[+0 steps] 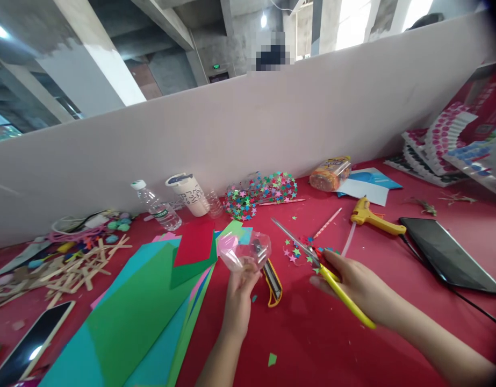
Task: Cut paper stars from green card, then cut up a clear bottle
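My left hand (240, 285) is closed on the near edge of a clear plastic piece, curved like a cut bottle end (248, 248), held a little above the table. To its right, my right hand (360, 282) grips a pair of scissors (346, 302) with yellow handles, its blades pointing up and left, away from the plastic. A yellow utility knife (273, 285) lies just below and right of the plastic piece. Small star sequins (293, 252) are scattered under the scissor blades.
Coloured paper sheets (130, 306) and craft sticks (90, 269) cover the left side. Behind stand a water bottle (159, 209), a paper cup (189, 193) and star-filled bottles (264, 193). At right are a glue gun (374, 219) and a black tablet (449, 252) with a cable. A white partition (248, 129) rises behind.
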Motion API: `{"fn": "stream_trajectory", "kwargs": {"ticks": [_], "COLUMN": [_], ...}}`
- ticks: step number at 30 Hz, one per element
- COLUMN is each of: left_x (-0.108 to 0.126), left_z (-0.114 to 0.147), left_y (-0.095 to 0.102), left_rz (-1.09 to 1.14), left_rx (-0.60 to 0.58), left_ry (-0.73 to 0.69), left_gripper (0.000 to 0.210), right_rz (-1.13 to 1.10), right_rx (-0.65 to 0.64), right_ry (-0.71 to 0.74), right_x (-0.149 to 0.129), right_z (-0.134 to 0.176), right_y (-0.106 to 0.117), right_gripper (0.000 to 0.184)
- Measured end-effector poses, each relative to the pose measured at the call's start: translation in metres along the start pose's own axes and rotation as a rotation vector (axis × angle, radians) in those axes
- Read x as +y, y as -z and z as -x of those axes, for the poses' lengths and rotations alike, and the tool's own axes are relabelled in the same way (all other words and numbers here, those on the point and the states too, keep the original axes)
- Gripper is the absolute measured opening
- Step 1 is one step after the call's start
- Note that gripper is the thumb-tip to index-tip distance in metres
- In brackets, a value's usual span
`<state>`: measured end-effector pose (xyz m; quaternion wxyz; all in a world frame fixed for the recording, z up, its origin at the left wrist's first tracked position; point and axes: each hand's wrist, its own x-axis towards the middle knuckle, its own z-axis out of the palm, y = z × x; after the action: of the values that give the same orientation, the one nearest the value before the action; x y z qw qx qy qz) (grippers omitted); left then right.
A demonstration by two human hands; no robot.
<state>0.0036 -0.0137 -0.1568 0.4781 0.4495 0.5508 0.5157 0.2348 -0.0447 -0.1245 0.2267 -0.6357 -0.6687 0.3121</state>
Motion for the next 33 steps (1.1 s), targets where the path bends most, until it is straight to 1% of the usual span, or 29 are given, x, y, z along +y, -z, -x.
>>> {"fn": "stream_trajectory", "kwargs": {"ticks": [2, 5, 7, 12, 18, 21, 24, 27, 29, 31, 33], "left_x": [-0.001, -0.001, -0.001, 0.002, 0.010, 0.018, 0.028, 0.041, 0.051, 0.063, 0.077], "left_z": [-0.001, -0.003, -0.004, -0.004, 0.002, 0.004, 0.002, -0.003, -0.007, -0.013, -0.018], "left_y": [0.004, 0.007, 0.006, 0.000, -0.001, 0.000, 0.001, 0.001, -0.001, -0.005, -0.010], "left_rz": [-0.053, -0.090, -0.073, 0.012, -0.113, -0.167, -0.186, -0.155, -0.091, -0.001, 0.103], "left_rx": [-0.002, -0.046, -0.045, 0.022, 0.018, 0.035, 0.086, 0.158, 0.184, 0.139, 0.048], "left_ry": [0.004, -0.028, -0.026, -0.003, -0.012, -0.033, -0.099, -0.155, -0.161, -0.147, -0.147], "left_gripper": [0.026, 0.027, 0.027, 0.030, 0.030, 0.033, 0.038, 0.038, 0.037, 0.033, 0.029], "right_rz": [0.077, 0.088, 0.058, -0.034, -0.102, -0.173, -0.284, -0.383, -0.437, -0.488, -0.531], "right_rx": [-0.010, -0.002, 0.015, 0.086, 0.104, 0.088, 0.027, -0.023, -0.040, -0.041, -0.008], "right_ry": [0.001, -0.005, -0.015, -0.006, -0.009, -0.026, -0.052, -0.046, -0.050, -0.061, -0.059], "right_x": [-0.001, 0.001, 0.005, 0.011, 0.006, 0.004, 0.002, -0.001, -0.005, -0.010, -0.018], "right_z": [0.001, 0.000, -0.002, -0.004, -0.003, -0.004, -0.003, -0.003, -0.003, -0.003, -0.002], "right_y": [-0.003, -0.007, -0.008, -0.012, -0.014, -0.012, -0.008, -0.002, 0.003, 0.007, 0.013], "right_gripper": [0.022, 0.020, 0.021, 0.023, 0.026, 0.027, 0.029, 0.031, 0.033, 0.037, 0.042]}}
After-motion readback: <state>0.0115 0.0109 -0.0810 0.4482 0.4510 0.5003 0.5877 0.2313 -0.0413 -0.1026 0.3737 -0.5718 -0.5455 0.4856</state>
